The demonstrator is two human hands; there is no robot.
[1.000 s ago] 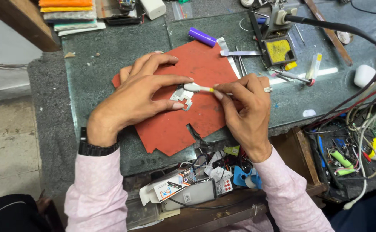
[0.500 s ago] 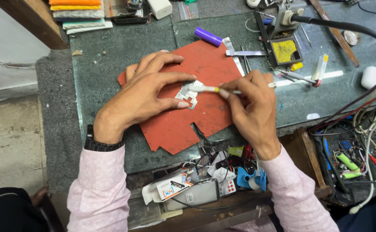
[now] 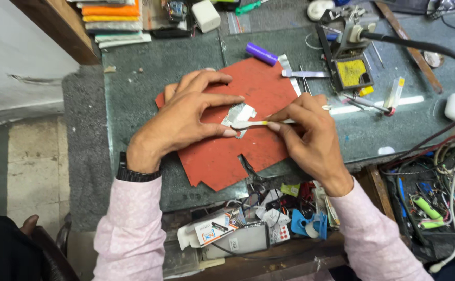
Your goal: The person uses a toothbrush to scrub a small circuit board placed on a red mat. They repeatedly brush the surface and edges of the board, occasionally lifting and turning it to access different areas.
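On the red mat [image 3: 222,156], a small silvery part [image 3: 239,114] is pinned by the spread left hand [image 3: 186,117]; a white tool [image 3: 253,124] is pinched by the right hand [image 3: 310,138].

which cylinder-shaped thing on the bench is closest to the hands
The purple cylinder, lying at the top edge of the red mat, just above the left hand. The green ones lie in the far-right wire clutter.
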